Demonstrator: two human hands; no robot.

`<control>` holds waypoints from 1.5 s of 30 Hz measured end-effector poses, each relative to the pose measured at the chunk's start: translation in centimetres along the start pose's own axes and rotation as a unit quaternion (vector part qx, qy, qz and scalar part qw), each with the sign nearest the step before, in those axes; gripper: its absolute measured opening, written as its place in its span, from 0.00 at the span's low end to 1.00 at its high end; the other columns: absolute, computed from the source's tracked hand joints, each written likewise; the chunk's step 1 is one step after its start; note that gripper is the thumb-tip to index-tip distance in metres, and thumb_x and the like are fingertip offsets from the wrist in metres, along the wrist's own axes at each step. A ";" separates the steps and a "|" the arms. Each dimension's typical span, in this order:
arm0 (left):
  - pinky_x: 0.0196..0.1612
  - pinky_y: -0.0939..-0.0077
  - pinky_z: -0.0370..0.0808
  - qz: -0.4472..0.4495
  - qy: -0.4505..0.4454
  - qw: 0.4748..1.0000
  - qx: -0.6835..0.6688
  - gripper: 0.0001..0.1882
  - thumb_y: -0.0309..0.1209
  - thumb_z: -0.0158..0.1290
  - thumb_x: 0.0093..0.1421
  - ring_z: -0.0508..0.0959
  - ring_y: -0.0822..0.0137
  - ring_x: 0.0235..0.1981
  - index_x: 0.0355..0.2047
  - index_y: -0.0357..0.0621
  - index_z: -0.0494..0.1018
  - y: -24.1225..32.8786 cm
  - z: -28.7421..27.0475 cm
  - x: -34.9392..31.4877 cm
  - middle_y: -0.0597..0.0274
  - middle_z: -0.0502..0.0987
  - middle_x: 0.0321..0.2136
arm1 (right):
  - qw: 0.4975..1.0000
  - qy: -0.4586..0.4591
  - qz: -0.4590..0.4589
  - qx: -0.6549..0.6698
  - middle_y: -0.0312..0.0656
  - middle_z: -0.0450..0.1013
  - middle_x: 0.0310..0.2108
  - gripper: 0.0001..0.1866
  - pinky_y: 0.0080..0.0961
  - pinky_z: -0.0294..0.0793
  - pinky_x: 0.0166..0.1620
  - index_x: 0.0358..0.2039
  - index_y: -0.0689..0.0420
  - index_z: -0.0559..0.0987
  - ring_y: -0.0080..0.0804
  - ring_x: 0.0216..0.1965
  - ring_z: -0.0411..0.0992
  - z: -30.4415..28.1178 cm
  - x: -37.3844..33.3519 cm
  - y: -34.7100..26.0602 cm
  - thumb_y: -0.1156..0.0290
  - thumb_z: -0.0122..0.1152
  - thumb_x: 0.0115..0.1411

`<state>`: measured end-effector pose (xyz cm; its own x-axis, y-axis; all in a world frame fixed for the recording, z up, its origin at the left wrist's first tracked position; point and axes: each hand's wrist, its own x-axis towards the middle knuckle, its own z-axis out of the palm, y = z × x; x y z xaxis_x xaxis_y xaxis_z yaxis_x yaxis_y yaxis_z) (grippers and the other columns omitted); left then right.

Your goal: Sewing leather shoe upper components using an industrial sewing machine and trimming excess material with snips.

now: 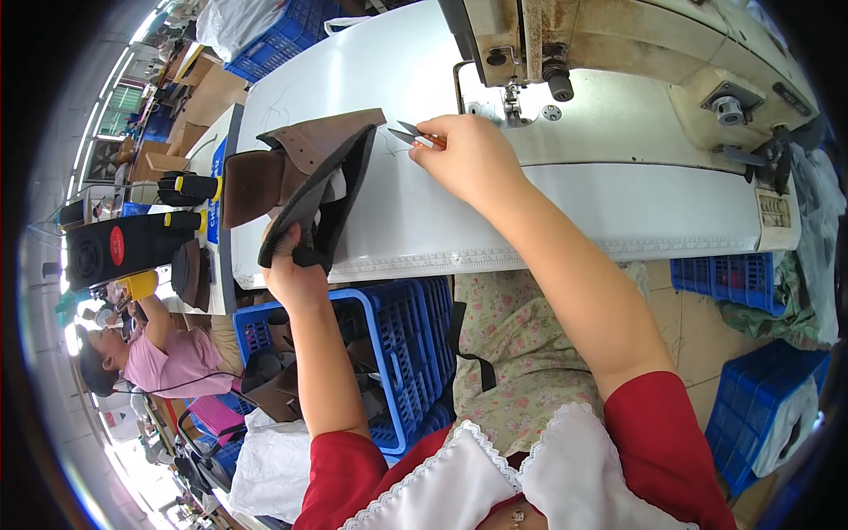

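My left hand (pixel 296 276) is closed on the near end of a brown leather shoe upper (pixel 322 146) and lifts it over the left part of the white sewing table (pixel 424 216). The upper's dark lining edge and hollow inside face right; small holes dot its flap. In my right hand (pixel 473 159) are small thread snips (pixel 408 132) with orange handles. Their blades stand apart and point left, just short of the upper's far tip. Another brown leather piece (pixel 252 185) shows left of the upper; whether it joins it I cannot tell.
A sewing machine (pixel 609 44) stands across the table's far right. Below the table edge at left, a blue crate (pixel 397 353) holds brown pieces. Another blue crate (pixel 764 406) is at lower right. A black machine (pixel 106 252) and a person in pink (pixel 181 362) are farther left.
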<state>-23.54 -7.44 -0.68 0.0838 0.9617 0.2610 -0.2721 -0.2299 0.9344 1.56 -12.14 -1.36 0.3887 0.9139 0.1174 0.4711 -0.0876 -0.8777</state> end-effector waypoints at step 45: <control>0.54 0.70 0.71 0.040 -0.030 0.998 0.046 0.13 0.23 0.53 0.59 0.78 0.61 0.45 0.42 0.28 0.76 -0.8 -0.6 -0.3 0.50 0.80 0.41 | 0.973 -0.141 0.119 0.138 0.45 0.81 0.28 0.14 0.32 0.78 0.38 0.32 0.56 0.86 0.37 0.32 0.80 -1.7 3.0 -1.4 0.60 0.67 0.51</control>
<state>-23.93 -7.45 -1.70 0.1239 0.9298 0.3466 -0.1903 -0.3205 0.9279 3.37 -9.91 1.04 0.2091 0.9568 -0.2020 0.1489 -0.2353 -0.9604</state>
